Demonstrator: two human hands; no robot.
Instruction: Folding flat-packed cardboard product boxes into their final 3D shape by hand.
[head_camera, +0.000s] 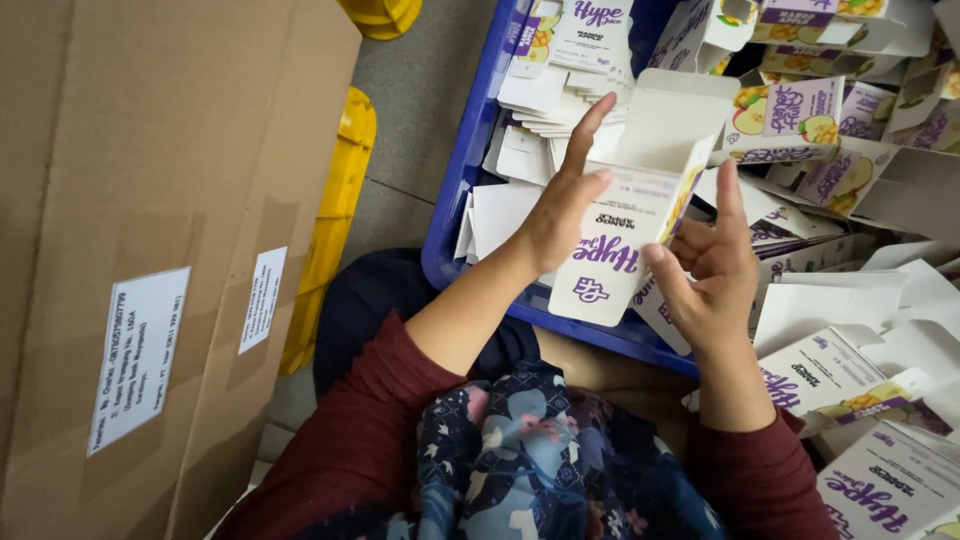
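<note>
Far left: large brown shipping box (150, 250) with white labels. Centre: left hand (560, 215) pressed flat against white carton (625, 235), fingers extended along its side. Carton held above blue crate (455, 180), long axis tilted up-right, open flaps away. Right hand (715, 270) cupped beneath its right edge, thumb touching, equally near.

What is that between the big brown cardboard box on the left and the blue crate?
In the head view, yellow plastic pieces and a strip of grey floor lie between the cardboard box and the blue crate.
</note>
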